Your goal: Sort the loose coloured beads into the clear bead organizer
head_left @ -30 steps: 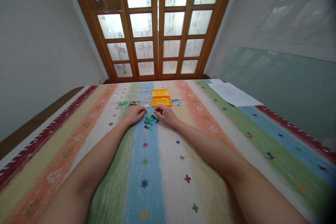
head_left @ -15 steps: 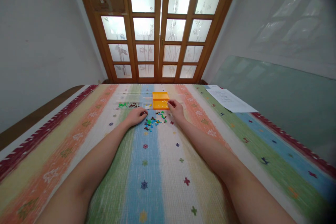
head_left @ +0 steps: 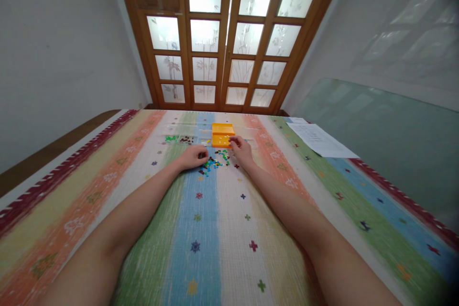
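My left hand [head_left: 192,157] rests at the left edge of a scattered pile of small blue, green, brown and yellow pieces [head_left: 214,162]. Its fingers are curled in, and whatever they pinch is hidden. At the right front corner of an open orange box [head_left: 223,129], my right hand [head_left: 243,150] has thumb and forefinger pinched together; I cannot make out what is between them. Several small pale pieces lie in the box's front half. Left of the box, a clear compartment tray holds green pieces [head_left: 171,138], dark brown pieces [head_left: 186,139] and a few yellow ones [head_left: 205,141].
A striped, patterned cloth [head_left: 233,229] covers the table. Printed paper sheets [head_left: 319,139] lie at the right side. A greenish glass panel [head_left: 380,124] leans along the right wall, and wooden doors with glass panes [head_left: 229,38] stand beyond the table.
My left hand has shifted slightly right onto the pile's edge, its fingers curling in more. The right hand stays by the box corner. The whole view has tilted a little.
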The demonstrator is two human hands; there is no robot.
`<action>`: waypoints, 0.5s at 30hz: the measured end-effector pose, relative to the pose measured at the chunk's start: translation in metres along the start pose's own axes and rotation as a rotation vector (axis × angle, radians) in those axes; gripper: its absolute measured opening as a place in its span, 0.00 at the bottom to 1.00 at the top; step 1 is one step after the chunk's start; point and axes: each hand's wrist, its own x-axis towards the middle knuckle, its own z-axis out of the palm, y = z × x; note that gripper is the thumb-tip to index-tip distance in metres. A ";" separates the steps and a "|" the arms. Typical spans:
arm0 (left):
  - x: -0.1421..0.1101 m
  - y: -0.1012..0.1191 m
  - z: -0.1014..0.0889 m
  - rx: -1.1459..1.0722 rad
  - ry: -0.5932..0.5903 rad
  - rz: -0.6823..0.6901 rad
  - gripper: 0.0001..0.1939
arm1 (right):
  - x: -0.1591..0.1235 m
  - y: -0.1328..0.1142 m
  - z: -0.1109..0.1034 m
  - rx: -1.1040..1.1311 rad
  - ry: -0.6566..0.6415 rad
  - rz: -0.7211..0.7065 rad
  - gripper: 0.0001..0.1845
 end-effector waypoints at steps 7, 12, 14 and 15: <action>0.001 0.023 -0.009 -0.097 -0.198 0.093 0.08 | -0.001 0.003 0.004 -0.034 -0.020 -0.030 0.15; 0.002 0.021 -0.011 -0.100 -0.253 0.122 0.08 | -0.002 0.002 0.005 -0.058 -0.032 -0.054 0.15; 0.002 0.019 -0.010 -0.113 -0.250 0.106 0.09 | -0.003 0.000 0.005 -0.063 -0.030 -0.047 0.14; 0.002 0.018 -0.009 -0.122 -0.248 0.099 0.09 | -0.004 0.000 0.005 -0.064 -0.030 -0.043 0.14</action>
